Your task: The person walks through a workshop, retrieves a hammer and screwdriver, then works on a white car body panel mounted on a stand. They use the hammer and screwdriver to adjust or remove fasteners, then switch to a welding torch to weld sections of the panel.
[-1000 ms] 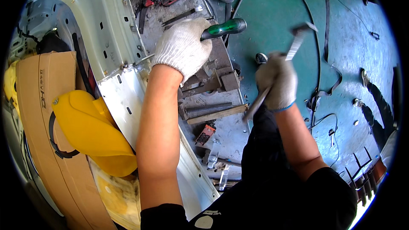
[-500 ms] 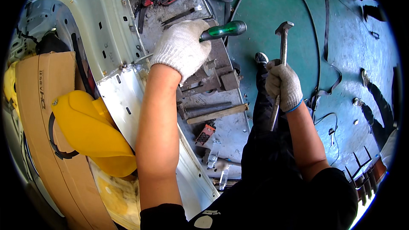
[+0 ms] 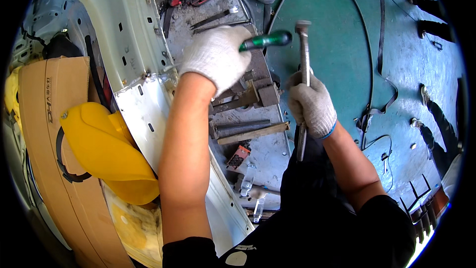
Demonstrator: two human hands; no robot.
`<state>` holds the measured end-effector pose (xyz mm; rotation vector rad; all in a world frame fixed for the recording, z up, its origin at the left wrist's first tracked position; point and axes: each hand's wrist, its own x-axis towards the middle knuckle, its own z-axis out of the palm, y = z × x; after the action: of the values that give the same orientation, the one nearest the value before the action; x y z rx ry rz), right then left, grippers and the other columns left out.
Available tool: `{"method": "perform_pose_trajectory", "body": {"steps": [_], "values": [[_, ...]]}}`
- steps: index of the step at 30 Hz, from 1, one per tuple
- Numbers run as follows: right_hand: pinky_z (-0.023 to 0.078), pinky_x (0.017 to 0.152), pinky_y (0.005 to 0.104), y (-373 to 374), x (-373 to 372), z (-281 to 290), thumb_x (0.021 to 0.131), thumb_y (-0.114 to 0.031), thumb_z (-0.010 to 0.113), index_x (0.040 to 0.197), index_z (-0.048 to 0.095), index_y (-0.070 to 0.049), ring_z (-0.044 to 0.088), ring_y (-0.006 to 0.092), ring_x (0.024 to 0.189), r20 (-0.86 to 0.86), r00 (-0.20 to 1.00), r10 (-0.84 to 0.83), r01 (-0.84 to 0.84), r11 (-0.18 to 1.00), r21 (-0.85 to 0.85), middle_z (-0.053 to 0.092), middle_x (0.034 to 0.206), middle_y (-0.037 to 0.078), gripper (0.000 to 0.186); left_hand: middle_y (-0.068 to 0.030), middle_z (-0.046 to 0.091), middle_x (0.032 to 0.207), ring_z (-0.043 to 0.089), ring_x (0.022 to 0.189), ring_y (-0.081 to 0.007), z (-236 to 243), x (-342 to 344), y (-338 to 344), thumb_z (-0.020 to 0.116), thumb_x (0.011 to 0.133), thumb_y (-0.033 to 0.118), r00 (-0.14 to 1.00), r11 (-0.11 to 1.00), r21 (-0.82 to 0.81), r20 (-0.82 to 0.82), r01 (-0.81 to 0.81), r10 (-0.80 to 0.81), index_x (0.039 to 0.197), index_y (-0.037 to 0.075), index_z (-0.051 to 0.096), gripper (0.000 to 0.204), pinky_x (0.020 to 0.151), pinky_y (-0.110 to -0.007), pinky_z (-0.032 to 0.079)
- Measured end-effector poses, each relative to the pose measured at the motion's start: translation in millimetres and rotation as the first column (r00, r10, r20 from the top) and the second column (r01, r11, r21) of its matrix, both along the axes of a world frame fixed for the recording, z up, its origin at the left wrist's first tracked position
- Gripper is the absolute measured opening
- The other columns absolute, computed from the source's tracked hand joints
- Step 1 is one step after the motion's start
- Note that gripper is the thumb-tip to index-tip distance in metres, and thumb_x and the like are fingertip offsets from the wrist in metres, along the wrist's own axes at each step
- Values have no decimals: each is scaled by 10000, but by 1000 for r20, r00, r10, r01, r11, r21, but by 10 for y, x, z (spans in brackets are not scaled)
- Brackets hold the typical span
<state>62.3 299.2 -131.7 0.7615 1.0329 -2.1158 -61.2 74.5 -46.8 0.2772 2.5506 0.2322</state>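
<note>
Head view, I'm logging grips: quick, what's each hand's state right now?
Left hand: closed, holding the green-handled tool.
Right hand: closed, holding the hammer.

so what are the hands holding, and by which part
The left hand holds a green-handled tool forward of its jutting handle end, exact spot hidden; the right hand grips a hammer partway along its handle.

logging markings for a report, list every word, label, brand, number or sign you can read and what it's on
Brown cardboard: dark lettering near its upper end; wording not copied here.
Black shirt: small pale lettering above a pale oval; too small to read.
No other lettering can be made out.
</note>
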Motion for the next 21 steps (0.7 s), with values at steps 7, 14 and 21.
{"method": "perform_pose_trajectory", "body": {"steps": [7,14,21], "values": [[323,401,284,235,-28,-15,949,-89,611,1117,591,1,419,107,444,19,996,-86,84,991,103,486,635,-8,192,-220,748,1136,718,1054,-425,-51,66,-107,725,885,254,991,999,36,-133,15,-10,1199,90,753,355,942,-493,583],[315,405,288,362,-51,-38,980,-89,586,1111,579,-38,390,106,433,41,995,-96,91,991,98,452,630,-20,140,-223,750,1130,715,1055,-436,-38,48,-105,720,876,272,997,1000,5,-81,10,-10,1187,84,755,365,943,-496,581],[309,400,288,418,-21,-103,982,-91,585,1133,582,-29,383,107,430,21,993,-120,118,990,77,449,627,-21,163,-245,741,1151,701,1102,-445,-47,34,-137,711,877,272,999,1000,20,-47,14,-13,1177,62,760,369,971,-501,571]]}}
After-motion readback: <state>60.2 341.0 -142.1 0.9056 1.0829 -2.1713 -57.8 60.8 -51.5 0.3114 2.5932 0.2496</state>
